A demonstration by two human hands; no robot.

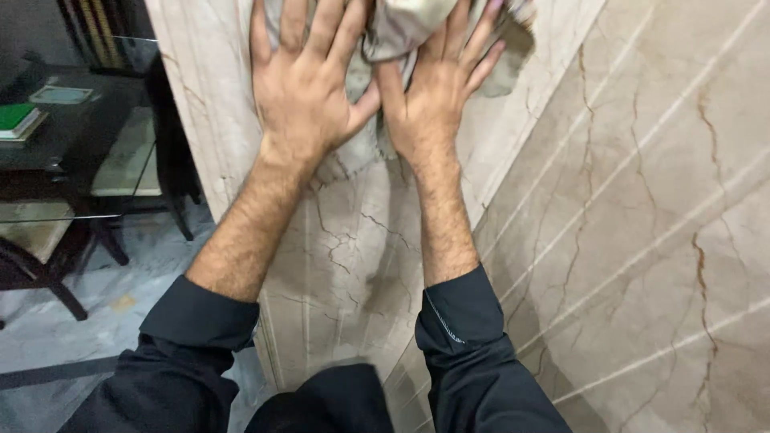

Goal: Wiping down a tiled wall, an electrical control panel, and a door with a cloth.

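Marble wall (609, 240), cream, brown-veined. Grey cloth (401, 32) pressed flat against wall. Left hand (309, 84) spread flat on cloth, not gripping. Right hand (437, 96) flat on cloth, fingers extended, cloth bunched between thumbs.

Both hands (365, 84) flat on cloth (401, 28)

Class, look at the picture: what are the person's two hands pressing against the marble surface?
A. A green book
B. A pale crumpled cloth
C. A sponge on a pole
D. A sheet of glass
B: the left hand and right hand lie flat on a pale crumpled cloth against the marble wall.
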